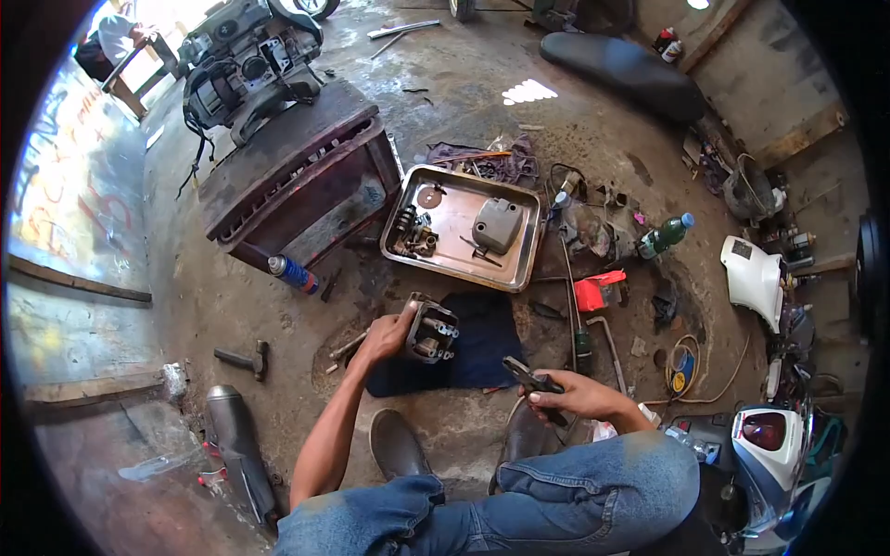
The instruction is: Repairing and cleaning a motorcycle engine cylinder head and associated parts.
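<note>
Pliers (523,372) sit clasped in my right hand (577,397); my left hand (386,335) grips the cylinder head (432,337). I'd brace that against the blue cloth (489,341) first.

Looks like a motorcycle repair workshop, judging by the engine (248,72), parts tray (456,211), hammer (243,359), detached seat (626,69) and stained floor (454,88).

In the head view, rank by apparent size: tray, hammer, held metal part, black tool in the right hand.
1. Tray
2. Metal part
Unsure: hammer versus black tool; the right hand partly hides the tool.
</note>
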`<state>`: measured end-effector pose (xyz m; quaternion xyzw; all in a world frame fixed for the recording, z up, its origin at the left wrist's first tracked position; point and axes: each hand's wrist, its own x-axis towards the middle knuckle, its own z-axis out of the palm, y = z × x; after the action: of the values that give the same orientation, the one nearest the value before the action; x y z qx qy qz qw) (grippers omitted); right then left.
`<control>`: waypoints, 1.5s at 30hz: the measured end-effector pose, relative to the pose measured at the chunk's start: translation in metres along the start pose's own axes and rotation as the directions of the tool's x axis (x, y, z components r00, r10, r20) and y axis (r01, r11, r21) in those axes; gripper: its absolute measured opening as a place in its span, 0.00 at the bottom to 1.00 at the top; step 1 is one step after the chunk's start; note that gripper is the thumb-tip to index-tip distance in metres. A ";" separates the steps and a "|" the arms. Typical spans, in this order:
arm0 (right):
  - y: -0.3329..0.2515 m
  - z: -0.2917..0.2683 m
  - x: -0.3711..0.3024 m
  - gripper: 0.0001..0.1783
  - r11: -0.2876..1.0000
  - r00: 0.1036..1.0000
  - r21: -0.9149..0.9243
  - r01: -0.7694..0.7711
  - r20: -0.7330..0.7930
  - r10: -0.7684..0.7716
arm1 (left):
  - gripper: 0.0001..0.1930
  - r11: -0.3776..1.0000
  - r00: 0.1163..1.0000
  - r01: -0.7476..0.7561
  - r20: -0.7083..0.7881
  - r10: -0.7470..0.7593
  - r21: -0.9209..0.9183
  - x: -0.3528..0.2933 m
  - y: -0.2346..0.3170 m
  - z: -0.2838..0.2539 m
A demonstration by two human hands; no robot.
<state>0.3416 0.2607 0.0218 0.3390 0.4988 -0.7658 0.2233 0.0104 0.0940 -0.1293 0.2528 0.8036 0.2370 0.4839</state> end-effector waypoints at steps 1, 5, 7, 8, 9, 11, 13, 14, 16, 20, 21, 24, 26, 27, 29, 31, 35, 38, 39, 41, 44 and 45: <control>-0.001 -0.002 -0.004 0.17 1.000 0.998 0.009 0.027 0.050 -0.027 | 0.49 1.000 1.000 -0.001 0.004 0.001 0.000 0.000 -0.004 0.003; 0.016 -0.006 -0.002 0.17 0.990 0.991 0.102 0.094 0.087 -0.103 | 0.44 0.957 0.998 -0.057 -0.013 0.056 -0.283 0.001 -0.033 0.023; 0.025 -0.014 -0.005 0.18 0.994 0.995 0.045 0.102 -0.025 -0.101 | 0.43 0.895 0.990 -0.137 -0.042 0.132 -0.425 0.000 -0.038 0.038; 0.032 -0.019 -0.005 0.18 0.994 0.995 0.050 0.099 -0.035 -0.097 | 0.42 0.876 0.993 -0.119 -0.048 0.109 -0.467 -0.011 -0.026 0.043; 0.041 -0.026 -0.004 0.18 0.995 0.993 0.043 0.094 -0.076 -0.091 | 0.40 0.855 0.995 -0.101 -0.051 0.087 -0.509 -0.017 -0.017 0.050; 0.052 -0.034 0.002 0.17 0.996 0.988 0.036 0.081 -0.133 -0.076 | 0.39 0.790 0.996 -0.083 -0.034 0.079 -0.607 -0.022 -0.018 0.060; 0.061 -0.039 0.009 0.17 0.996 0.982 0.040 0.076 -0.178 -0.068 | 0.37 0.682 0.997 -0.063 -0.019 0.072 -0.729 -0.018 -0.028 0.068; 0.065 -0.042 0.012 0.17 0.997 0.974 0.040 0.072 -0.219 -0.061 | 0.37 0.681 0.997 -0.062 -0.019 0.070 -0.729 -0.013 -0.037 0.072; 0.074 -0.049 0.015 0.18 0.996 0.965 0.049 0.076 -0.254 -0.062 | 0.40 0.696 0.998 0.022 0.061 0.032 -0.717 -0.007 -0.043 0.080; 0.079 -0.054 0.019 0.20 0.953 0.973 0.276 0.124 -0.224 -0.062 | 0.43 0.926 0.999 -0.048 -0.038 0.036 -0.375 0.010 -0.066 0.082; 0.080 -0.056 0.018 0.21 0.914 0.979 0.382 0.135 -0.196 -0.063 | 0.44 0.955 1.000 0.011 -0.003 -0.012 -0.297 0.008 -0.066 0.080; 0.081 -0.056 0.012 0.23 0.856 0.983 0.496 0.146 -0.173 -0.067 | 0.43 0.991 0.996 0.029 -0.074 -0.039 -0.131 0.000 -0.064 0.069; 0.086 -0.063 -0.002 0.24 0.857 0.974 0.486 0.171 -0.217 -0.072 | 0.42 0.998 0.988 -0.020 -0.157 0.011 -0.058 -0.004 -0.055 0.067; 0.093 -0.066 -0.005 0.24 0.854 0.969 0.485 0.185 -0.233 -0.078 | 0.38 0.999 0.973 -0.033 -0.227 0.032 -0.002 -0.012 -0.051 0.061; 0.111 -0.074 -0.012 0.24 0.857 0.963 0.477 0.195 -0.260 -0.074 | 0.27 0.996 0.914 -0.072 -0.396 0.086 0.051 -0.023 -0.046 0.052; 0.116 -0.076 -0.022 0.22 0.846 0.952 0.496 0.195 -0.304 -0.041 | 0.16 0.994 0.865 -0.107 -0.489 0.112 0.039 -0.038 -0.032 0.042; 0.154 -0.089 -0.037 0.20 0.797 0.907 0.553 0.242 -0.420 0.016 | 0.10 0.773 0.702 -0.566 -0.323 0.634 0.286 -0.049 -0.028 0.037; 0.182 -0.098 -0.046 0.18 0.712 0.829 0.624 0.321 -0.549 0.108 | 0.09 0.727 0.718 -0.546 -0.215 0.662 0.416 -0.049 -0.029 0.043; 0.192 -0.101 -0.047 0.18 0.715 0.836 0.624 0.314 -0.539 0.102 | 0.09 0.732 0.720 -0.535 -0.225 0.656 0.422 -0.048 -0.031 0.044; 0.213 -0.108 -0.048 0.17 0.646 0.794 0.699 0.307 -0.563 0.231 | 0.09 0.722 0.762 -0.507 -0.146 0.631 0.471 -0.046 -0.030 0.045; 0.226 -0.115 -0.042 0.16 0.650 0.795 0.708 0.276 -0.548 0.259 | 0.10 0.761 0.787 -0.477 -0.171 0.592 0.439 -0.048 -0.026 0.041; 0.230 -0.119 -0.038 0.16 0.652 0.799 0.708 0.271 -0.543 0.258 | 0.11 0.783 0.805 -0.470 -0.166 0.570 0.407 -0.048 -0.024 0.038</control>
<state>0.5592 0.2767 -0.1231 0.6227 0.1773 -0.7537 -0.1125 0.0599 0.0500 -0.1285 0.5114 0.7898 0.2506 0.2277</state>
